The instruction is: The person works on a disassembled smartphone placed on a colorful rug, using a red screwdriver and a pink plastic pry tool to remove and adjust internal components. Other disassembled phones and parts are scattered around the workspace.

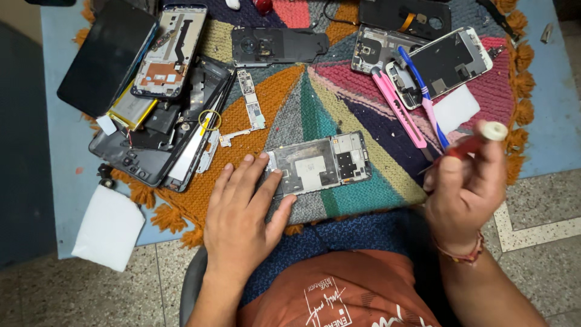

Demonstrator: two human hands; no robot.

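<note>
An opened phone frame (pixel 321 163) lies on a multicoloured knitted mat (pixel 290 103), metal shields showing. My left hand (pixel 242 212) rests flat on the mat, fingers apart, with fingertips touching the frame's left end. My right hand (pixel 466 188) is raised to the right of the frame and is closed around a red-handled screwdriver (pixel 478 141) with a white cap. The tip of the tool points left, above the mat's right edge.
Dismantled phones (pixel 163 109) and a black screen (pixel 106 57) are piled at the left. A loose circuit board (pixel 251 106), a back cover (pixel 275 44), another opened phone (pixel 439 63), a pink cutter (pixel 396 109) and a blue tool (pixel 423 91) lie farther back. A white cloth (pixel 109 227) sits front left.
</note>
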